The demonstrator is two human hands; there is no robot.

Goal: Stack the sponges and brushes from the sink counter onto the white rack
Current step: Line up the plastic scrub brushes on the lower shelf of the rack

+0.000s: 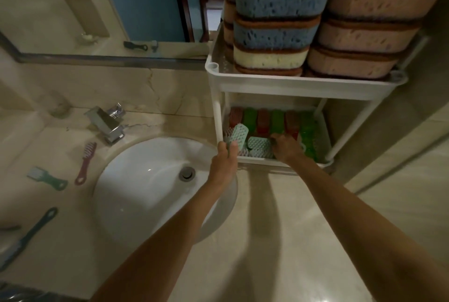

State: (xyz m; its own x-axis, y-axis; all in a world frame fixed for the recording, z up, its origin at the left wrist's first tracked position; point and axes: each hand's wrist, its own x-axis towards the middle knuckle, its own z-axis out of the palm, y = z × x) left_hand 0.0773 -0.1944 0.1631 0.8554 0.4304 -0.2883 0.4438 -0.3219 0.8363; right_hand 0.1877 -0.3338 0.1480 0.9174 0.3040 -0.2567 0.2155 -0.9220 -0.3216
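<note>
The white rack [301, 87] stands right of the sink. Its top tray carries stacks of blue, yellow and pink sponges [279, 22]. The lower tray holds a row of red and green brushes [264, 119] with pale teal brushes in front. My left hand [224, 158] pinches a pale teal brush [239, 135] upright at the lower tray's left front corner. My right hand [285, 147] reaches into the lower tray, fingers down on another teal brush [260, 147]; its grip is hidden. On the counter left of the sink lie a pink brush [85, 163], a teal one [47, 177] and a blue one [26, 236].
A round white sink [145, 187] with a chrome faucet [109, 121] sits to the left. A mirror [104, 7] runs along the wall behind. Beige floor tiles [267, 241] lie below the rack, and a wall stands to the right.
</note>
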